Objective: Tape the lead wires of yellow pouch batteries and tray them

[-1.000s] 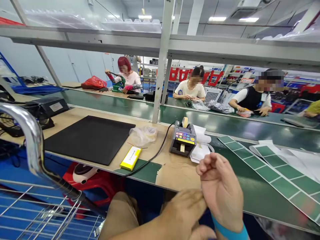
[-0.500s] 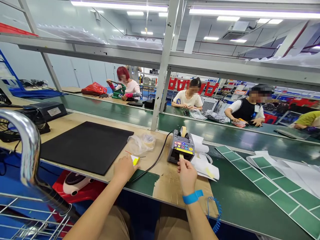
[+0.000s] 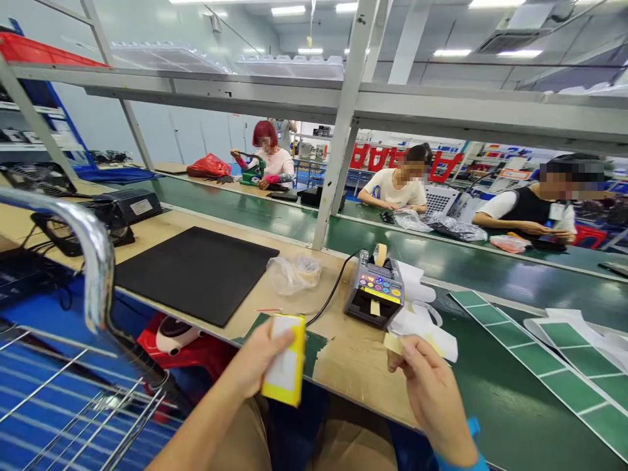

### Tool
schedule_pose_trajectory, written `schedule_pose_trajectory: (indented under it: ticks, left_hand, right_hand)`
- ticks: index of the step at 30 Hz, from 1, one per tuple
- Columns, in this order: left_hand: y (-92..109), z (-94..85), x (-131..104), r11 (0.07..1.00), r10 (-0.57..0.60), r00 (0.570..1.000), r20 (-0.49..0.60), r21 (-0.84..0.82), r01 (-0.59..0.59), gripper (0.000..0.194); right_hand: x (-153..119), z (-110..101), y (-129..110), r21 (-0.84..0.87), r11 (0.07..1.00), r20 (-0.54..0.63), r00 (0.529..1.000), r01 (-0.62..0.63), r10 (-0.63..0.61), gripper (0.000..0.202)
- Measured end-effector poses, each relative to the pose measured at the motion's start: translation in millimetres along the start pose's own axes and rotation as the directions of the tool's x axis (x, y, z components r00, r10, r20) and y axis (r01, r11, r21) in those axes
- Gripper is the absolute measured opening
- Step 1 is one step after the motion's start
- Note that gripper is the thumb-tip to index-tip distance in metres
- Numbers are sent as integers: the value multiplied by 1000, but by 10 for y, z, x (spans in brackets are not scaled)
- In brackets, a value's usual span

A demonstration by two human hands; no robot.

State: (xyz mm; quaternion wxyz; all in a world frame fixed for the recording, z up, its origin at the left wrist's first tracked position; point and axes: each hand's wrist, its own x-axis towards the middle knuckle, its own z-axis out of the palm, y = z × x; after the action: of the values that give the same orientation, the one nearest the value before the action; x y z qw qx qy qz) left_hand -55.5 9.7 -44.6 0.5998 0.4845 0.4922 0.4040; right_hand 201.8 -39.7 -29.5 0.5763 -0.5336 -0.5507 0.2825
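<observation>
My left hand (image 3: 262,356) is closed around a flat battery pack (image 3: 285,360) with yellow edges and a white face. It is held tilted up over the bench's front edge, with a thin red wire (image 3: 269,310) showing beyond it. Between the thumb and fingers of my right hand (image 3: 426,379) is a short strip of pale yellow tape (image 3: 392,344), held clear of the machine. The tape dispenser (image 3: 375,288) stands behind it, a roll of tape on top and another tape end sticking out of its front slot.
A black mat (image 3: 196,275) lies on the left of the bench, beside a crumpled clear bag (image 3: 294,273). White backing paper (image 3: 426,327) and green label sheets (image 3: 520,350) lie to the right. A metal cart handle (image 3: 93,275) rises at left. Several co-workers sit across the green bench.
My right hand has drawn away from the dispenser, towards me and rightward, with a strip of tape. My left hand has lifted the battery pack and turned its white face into view.
</observation>
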Motion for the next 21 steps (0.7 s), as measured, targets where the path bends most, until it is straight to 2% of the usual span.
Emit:
schedule_pose_trajectory:
  ticks: [1,3,5,6,9,11,12,15,18,21]
  left_hand:
    - [4,106,-67,1000,-7,998,63,-30,9,45]
    - [31,282,-170,998,-11,966,257,-51,25,48]
    - [71,395,-246,998,-14,910,414,-56,40,48]
    - [91,432,-279,997,-14,884,466,-59,47,46]
    - [138,493,-365,996,-13,830,557,-63,58,42]
    - [153,515,-408,999,-41,828,559,0,50,38]
    - [157,525,-425,998,-59,835,547,40,44,36]
    - [161,555,-459,990,-91,863,497,135,27,35]
    - [164,580,-476,985,-78,878,473,171,-4,39]
    - [173,593,-494,973,-25,899,437,217,-79,43]
  right_hand:
    - [56,-14,-67,33,999,60,998,1,-3,39]
    - [170,-39,-211,87,996,191,981,3,-19,39]
    - [266,-53,-351,99,995,361,931,14,-49,38]
    - [303,-53,-413,88,996,456,888,18,-57,37]
    - [356,-26,-556,10,999,670,742,40,-37,35]
    - [347,4,-610,-35,998,723,690,51,-9,33]
    - [331,20,-624,-45,998,733,680,41,5,32]
    - [242,71,-604,-34,998,730,681,-50,59,23]
    - [118,154,-509,-31,992,662,742,-119,109,20]
    - [19,259,-422,73,971,592,793,-227,141,20]
